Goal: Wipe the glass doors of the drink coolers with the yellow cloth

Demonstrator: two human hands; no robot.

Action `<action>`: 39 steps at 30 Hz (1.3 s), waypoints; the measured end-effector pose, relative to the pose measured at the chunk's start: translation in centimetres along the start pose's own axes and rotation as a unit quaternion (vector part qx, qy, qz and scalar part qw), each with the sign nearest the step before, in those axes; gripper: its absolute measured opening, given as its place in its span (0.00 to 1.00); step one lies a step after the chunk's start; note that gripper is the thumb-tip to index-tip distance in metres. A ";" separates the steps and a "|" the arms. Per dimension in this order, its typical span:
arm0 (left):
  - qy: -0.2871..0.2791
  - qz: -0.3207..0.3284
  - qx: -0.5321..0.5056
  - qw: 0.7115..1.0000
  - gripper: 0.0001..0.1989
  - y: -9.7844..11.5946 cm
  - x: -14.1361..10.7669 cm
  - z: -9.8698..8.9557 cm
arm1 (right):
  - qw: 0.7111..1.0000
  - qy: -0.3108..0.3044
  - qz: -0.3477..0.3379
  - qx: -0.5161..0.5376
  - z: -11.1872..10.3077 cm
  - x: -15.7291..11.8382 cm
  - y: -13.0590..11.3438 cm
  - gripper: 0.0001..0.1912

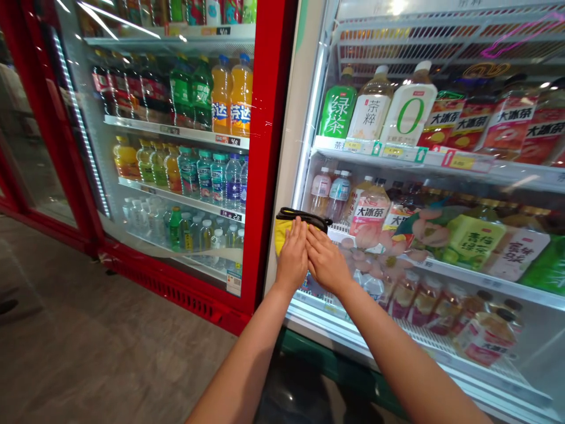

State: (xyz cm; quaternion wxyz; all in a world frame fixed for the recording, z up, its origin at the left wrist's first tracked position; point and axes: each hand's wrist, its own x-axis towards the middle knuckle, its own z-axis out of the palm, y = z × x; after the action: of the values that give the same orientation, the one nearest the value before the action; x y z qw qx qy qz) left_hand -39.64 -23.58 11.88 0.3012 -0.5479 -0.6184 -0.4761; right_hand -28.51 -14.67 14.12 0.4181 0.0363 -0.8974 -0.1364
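A yellow cloth with a dark edge (pixel 279 234) lies folded against the left edge of the white cooler's glass door (pixel 304 306). My left hand (pixel 292 256) is flat on it, fingers stretched out and pointing up. Beside it, my right hand (pixel 325 259) also lies flat, its fingertips on the cloth's dark part. The two hands touch along their index-finger sides. Both palms face the door, so whatever is beneath them is hidden. Part of the cloth shows left of and above my fingers.
On the left stands a red-framed cooler (pixel 271 118) with shelves of bottled drinks. Behind the glass on the right are tea bottles (pixel 373 109) on several shelves. Reflections, including pinkish hands, cross this glass. Grey floor (pixel 110 347) spreads at lower left.
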 end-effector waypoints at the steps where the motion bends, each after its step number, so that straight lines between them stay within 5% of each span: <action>1: 0.002 -0.007 -0.005 1.000 0.34 0.2 0.5 0.4 | 1.000 0.001 -0.004 0.009 -0.4 0.6 0.4 0.26; 4: 0.006 -0.028 0.016 0.999 0.34 0.6 1.6 1.5 | 0.998 0.040 0.004 0.043 -2.0 0.4 1.5 0.25; 8: -0.028 -0.002 0.114 0.993 0.36 0.5 0.9 1.3 | 0.987 0.131 0.064 0.066 -4.0 -4.3 1.7 0.27; 11: -0.008 -0.044 0.181 0.982 0.35 0.5 0.4 1.1 | 0.984 0.144 0.075 0.070 -5.0 -7.1 1.5 0.29; 16: 0.033 -0.078 0.182 0.980 0.51 1.6 2.3 2.6 | 0.985 0.148 0.070 0.060 -6.4 -6.9 1.9 0.27; 20: -0.007 -0.038 0.198 0.979 0.43 0.6 1.9 2.1 | 0.981 0.167 0.085 0.047 -6.7 -7.1 2.1 0.24; 25: -0.022 -0.073 0.215 0.974 0.43 -1.3 0.8 0.4 | 0.987 0.141 0.079 0.017 -6.3 -8.9 2.0 0.27; 31: 0.034 -0.029 0.183 0.982 0.46 2.2 4.1 3.1 | 0.984 0.076 0.123 -0.105 -6.6 -8.0 2.9 0.31; 36: -0.124 0.150 0.163 0.967 0.45 0.4 0.4 2.3 | 0.976 0.046 0.152 -0.149 -6.0 -8.9 2.4 0.35; 39: -0.113 0.092 0.196 0.970 0.44 -0.3 0.5 1.2 | 0.973 0.038 0.166 -0.154 -6.0 -9.7 2.3 0.37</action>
State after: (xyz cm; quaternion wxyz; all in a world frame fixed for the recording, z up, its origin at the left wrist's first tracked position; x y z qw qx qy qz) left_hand -39.84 -22.26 11.85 0.3737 -0.5829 -0.6765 -0.2507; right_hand -17.55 -12.00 11.20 0.4689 -0.1731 -0.8426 -0.2004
